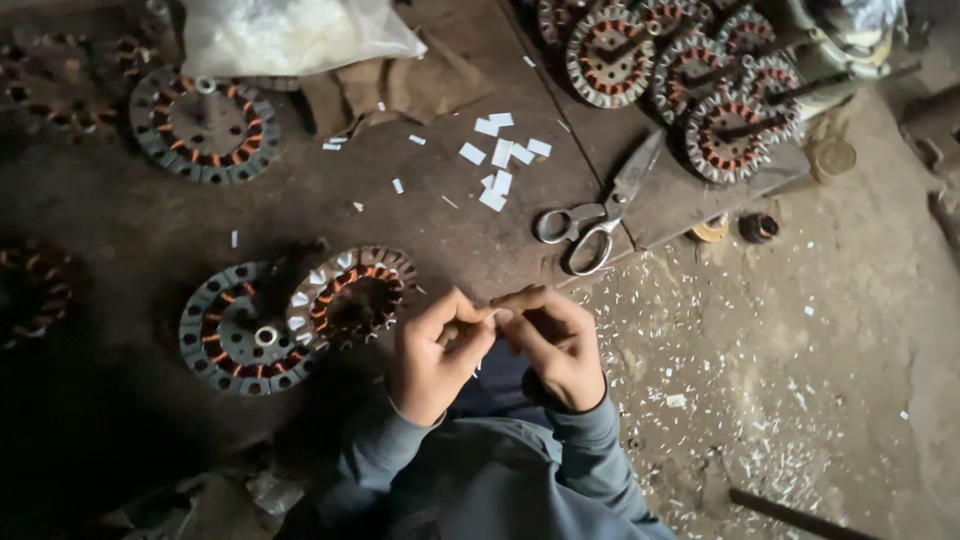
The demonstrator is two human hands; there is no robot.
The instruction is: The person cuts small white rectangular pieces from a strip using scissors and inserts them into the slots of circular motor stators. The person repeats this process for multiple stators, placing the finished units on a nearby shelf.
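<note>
Blue-grey sleeves (500, 470) lie nearest the camera, running up to two hands that meet off the counter's (420, 215) near edge. The left hand (432, 358) and right hand (556, 345) touch at the fingertips, each grip pinched nearly closed on a small white paper slip (491, 315) between them. Just left, on the counter, lie two overlapping copper-wound stators (300, 315). Farther up lie scissors (597, 215) by the right edge and cut white paper pieces (503, 160).
</note>
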